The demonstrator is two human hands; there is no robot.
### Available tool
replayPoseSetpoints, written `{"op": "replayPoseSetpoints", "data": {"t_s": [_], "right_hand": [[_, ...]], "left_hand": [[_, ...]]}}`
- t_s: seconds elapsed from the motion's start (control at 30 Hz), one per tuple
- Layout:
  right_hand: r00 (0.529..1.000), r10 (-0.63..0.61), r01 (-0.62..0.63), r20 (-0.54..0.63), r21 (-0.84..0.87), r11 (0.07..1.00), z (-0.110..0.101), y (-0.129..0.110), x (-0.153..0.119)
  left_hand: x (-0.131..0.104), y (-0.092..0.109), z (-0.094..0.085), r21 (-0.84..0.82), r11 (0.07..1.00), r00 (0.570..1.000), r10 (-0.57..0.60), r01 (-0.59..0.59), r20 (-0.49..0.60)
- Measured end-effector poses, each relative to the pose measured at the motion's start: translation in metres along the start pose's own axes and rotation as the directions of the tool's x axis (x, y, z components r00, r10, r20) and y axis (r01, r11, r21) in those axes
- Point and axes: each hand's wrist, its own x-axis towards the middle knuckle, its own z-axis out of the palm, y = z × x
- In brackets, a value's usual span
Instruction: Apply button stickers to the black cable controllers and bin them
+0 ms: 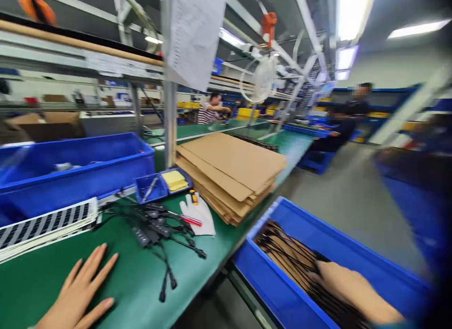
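Note:
My left hand lies on the green tabletop with its fingers spread, holding nothing. To its right is a tangled heap of black cables with box-like modules and plug ends. My right hand reaches into a blue bin at the table's side. Its fingers are curled into a bundle of black cables that lies on cardboard; the fingertips are hidden among them. Beside the heap lie a white glove and a red-handled tool.
Flat cardboard sheets are stacked near the table's edge. Small blue trays hold a tool and yellow pads. A large blue bin and printed panels are on the left. A metal post rises behind. Two people are farther off.

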Motion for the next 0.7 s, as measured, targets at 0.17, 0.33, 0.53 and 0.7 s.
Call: {"op": "replayPoseSetpoints", "data": {"t_s": [0.17,0.33,0.53,0.7], "right_hand": [[0.773,-0.383,0.612,-0.505,0.438,0.659,-0.1,-0.166,-0.008],[0.511,-0.688,0.86,-0.515,0.293,0.418,-0.129,-0.336,-0.023],[0.499,-0.655,0.777,-0.568,-0.042,0.629,-0.123,-0.437,-0.007],[0.531,-0.651,0.741,-0.542,-0.076,0.667,-0.122,-0.439,-0.02]], "left_hand": [[0.051,-0.004,-0.013,-0.101,0.994,0.998,0.04,-0.036,0.041],[0.097,0.006,-0.009,-0.237,0.961,0.977,0.173,-0.141,0.123],[0.085,0.013,-0.007,-0.049,0.991,0.98,0.133,-0.127,0.146],[0.066,0.004,-0.009,-0.342,0.937,0.989,0.115,-0.076,0.094]]}}
